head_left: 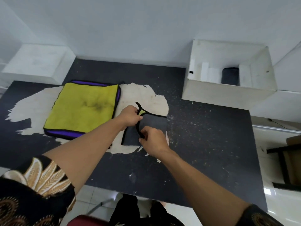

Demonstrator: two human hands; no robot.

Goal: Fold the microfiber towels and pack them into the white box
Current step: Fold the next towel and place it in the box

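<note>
Towel [153, 124], loop [138, 106] pointing away, pinched by left hand [129, 117] and right hand [154, 141].

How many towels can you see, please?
4: a yellow towel atop a purple towel, left; a grey towel in the left hand and right hand; a dark towel in the box. More may be hidden.
</note>
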